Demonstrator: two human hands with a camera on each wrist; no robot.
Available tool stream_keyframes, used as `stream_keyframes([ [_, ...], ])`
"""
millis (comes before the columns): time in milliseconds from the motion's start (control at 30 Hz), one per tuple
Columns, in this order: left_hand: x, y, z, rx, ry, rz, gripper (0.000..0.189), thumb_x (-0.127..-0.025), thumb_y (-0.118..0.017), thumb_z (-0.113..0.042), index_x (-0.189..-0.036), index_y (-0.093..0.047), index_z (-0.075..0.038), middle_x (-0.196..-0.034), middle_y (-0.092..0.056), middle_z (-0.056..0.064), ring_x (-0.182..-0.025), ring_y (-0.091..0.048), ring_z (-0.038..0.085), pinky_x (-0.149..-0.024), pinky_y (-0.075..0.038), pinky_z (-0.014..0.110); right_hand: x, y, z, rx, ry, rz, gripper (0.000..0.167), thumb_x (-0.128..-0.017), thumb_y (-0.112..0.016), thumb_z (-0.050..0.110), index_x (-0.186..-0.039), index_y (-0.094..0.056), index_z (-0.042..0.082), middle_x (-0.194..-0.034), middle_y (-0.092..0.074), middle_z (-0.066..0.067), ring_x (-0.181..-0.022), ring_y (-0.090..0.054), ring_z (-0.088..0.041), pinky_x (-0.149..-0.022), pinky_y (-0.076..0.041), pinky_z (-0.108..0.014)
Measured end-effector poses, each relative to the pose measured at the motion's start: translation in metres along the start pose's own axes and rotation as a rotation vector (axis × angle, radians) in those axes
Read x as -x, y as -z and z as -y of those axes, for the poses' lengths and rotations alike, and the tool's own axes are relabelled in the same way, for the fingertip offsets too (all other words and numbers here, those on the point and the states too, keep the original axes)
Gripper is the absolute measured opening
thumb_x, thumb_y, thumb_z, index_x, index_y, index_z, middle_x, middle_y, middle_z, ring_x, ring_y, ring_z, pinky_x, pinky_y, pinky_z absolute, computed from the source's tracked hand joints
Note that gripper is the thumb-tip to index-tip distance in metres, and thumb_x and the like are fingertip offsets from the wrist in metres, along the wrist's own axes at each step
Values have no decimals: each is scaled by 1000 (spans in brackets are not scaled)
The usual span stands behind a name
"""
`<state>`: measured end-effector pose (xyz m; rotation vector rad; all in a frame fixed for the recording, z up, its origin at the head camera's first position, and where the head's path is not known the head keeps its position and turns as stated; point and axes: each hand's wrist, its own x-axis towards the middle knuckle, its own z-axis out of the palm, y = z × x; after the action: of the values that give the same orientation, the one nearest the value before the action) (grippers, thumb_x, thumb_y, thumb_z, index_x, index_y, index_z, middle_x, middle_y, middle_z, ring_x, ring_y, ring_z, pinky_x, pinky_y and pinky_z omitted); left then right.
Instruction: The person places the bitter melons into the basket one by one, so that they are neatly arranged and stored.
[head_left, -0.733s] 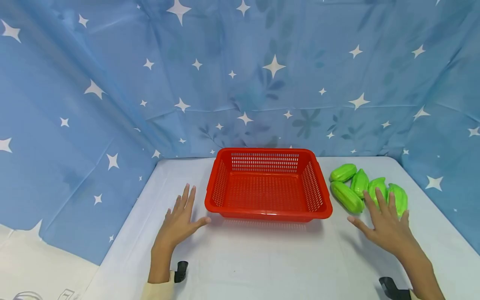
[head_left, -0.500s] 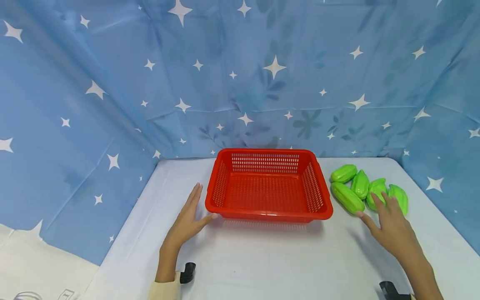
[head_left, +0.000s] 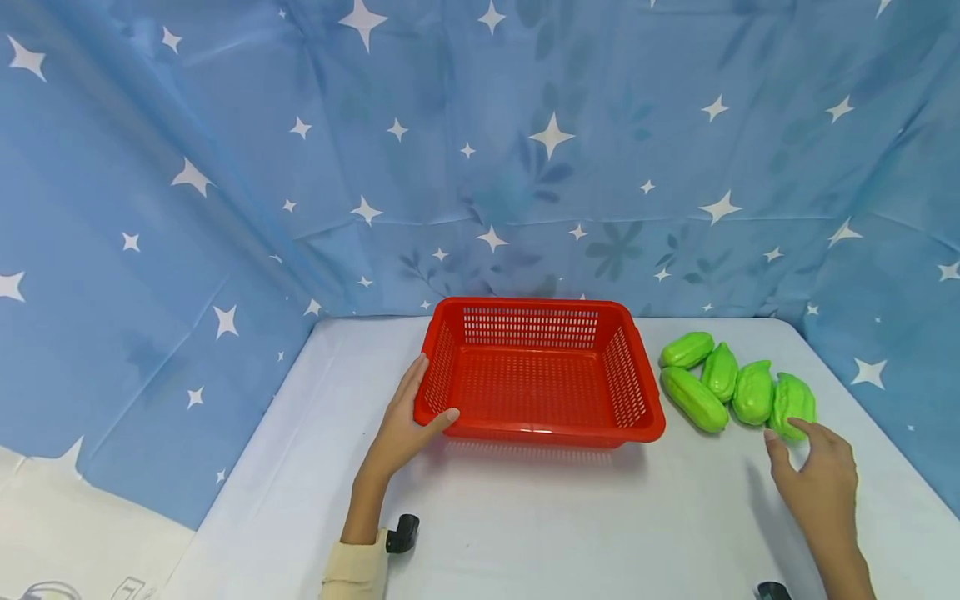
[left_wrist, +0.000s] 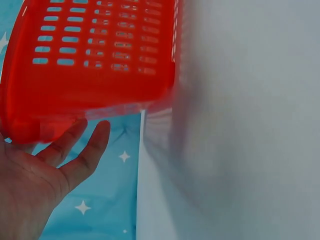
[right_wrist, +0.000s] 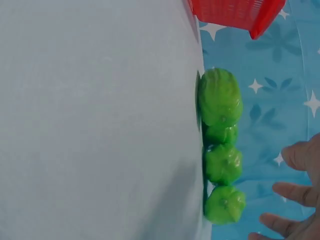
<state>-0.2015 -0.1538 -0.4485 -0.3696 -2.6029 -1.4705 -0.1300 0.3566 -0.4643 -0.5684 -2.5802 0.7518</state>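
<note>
A red slotted plastic basket (head_left: pixel 536 433) stands in the middle of the table in the head view. My left hand (head_left: pixel 397 433) is at its near left corner, fingers fairly straight along the left side and thumb over the rim. In the left wrist view, the fingertips of that hand (left_wrist: pixel 35 180) overlap the basket rim (left_wrist: pixel 85 95). My right hand (head_left: pixel 821 479) is just in front of the rightmost green ridged fruit-like piece (head_left: pixel 792 404), thumb and fingers apart, holding nothing. The right wrist view shows its spread fingers (right_wrist: pixel 295 192) beside several green pieces (right_wrist: pixel 222 165).
To the right of the basket, a longer green piece (head_left: pixel 693 400) lies in front of a shorter one (head_left: pixel 687 349); two more ridged pieces (head_left: pixel 753 392) lie alongside. Blue star-patterned cloth (head_left: pixel 547 167) hangs behind the white table (head_left: pixel 555 533) and at its sides.
My left hand has moved right and forward onto the basket's corner. My right hand has shifted right and back, its spread fingers now bent before the rightmost green piece.
</note>
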Motion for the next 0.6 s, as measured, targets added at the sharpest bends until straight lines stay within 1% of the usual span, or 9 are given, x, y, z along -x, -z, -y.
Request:
stream_keyframes([
  [67, -3, -2, -1, 1, 34, 2, 96, -82, -73, -48, -157, -19, -25, -162, -17, -11, -149, -24, 25, -107, -40, 60, -3, 0, -6, -33, -65, -6, 54, -99, -50, 21, -138, -41, -14, -141, -35, -41, -139, -25, -53, -114, -20, -66],
  [133, -6, -4, -1, -3, 58, 2, 98, -80, -75, -48, -157, -19, -25, -162, -17, -13, -148, -25, 24, -105, -42, 59, -5, 0, -12, -59, -128, 5, 56, -99, -49, 21, -141, -37, -14, -141, -35, -41, -139, -25, -54, -115, -20, -65],
  [267, -9, -6, -1, -22, 71, 1, 103, -77, -76, -52, -158, -18, -24, -162, -16, -12, -149, -23, 25, -106, -41, 61, -11, 1, -23, -102, -257, 58, 65, -100, -47, 26, -147, -25, -12, -141, -30, -43, -134, -27, -57, -108, -26, -67],
  [333, -10, -6, -1, -33, 82, 5, 106, -75, -77, -54, -158, -17, -25, -162, -15, -13, -149, -23, 24, -105, -42, 60, -13, 1, -28, -122, -324, 90, 69, -100, -45, 29, -150, -19, -11, -144, -25, -43, -133, -26, -58, -106, -28, -68],
  [400, -10, -6, -1, -40, 91, 14, 108, -74, -76, -57, -158, -15, -25, -163, -13, -14, -149, -24, 24, -104, -44, 58, -16, 1, -32, -143, -377, 108, 71, -100, -44, 31, -151, -15, -9, -147, -22, -41, -133, -28, -57, -106, -30, -66],
  [500, -10, -6, -1, -43, 104, 21, 110, -73, -77, -58, -158, -13, -27, -162, -12, -16, -148, -24, 22, -102, -47, 56, -22, 2, -37, -186, -433, 129, 72, -100, -43, 33, -153, -13, -6, -152, -18, -38, -136, -29, -55, -107, -33, -64],
  [533, -10, -6, -1, -47, 103, 24, 110, -73, -76, -58, -158, -13, -27, -162, -12, -16, -148, -24, 23, -103, -46, 57, -25, 3, -38, -207, -451, 140, 73, -100, -42, 35, -153, -12, -4, -154, -17, -36, -136, -31, -54, -105, -37, -62],
  [600, -10, -5, -2, -54, 107, 25, 112, -73, -76, -61, -158, -12, -27, -162, -12, -16, -148, -24, 23, -104, -45, 57, -31, 4, -40, -273, -497, 164, 74, -101, -41, 39, -155, -11, -1, -157, -15, -33, -135, -35, -52, -94, -52, -48],
])
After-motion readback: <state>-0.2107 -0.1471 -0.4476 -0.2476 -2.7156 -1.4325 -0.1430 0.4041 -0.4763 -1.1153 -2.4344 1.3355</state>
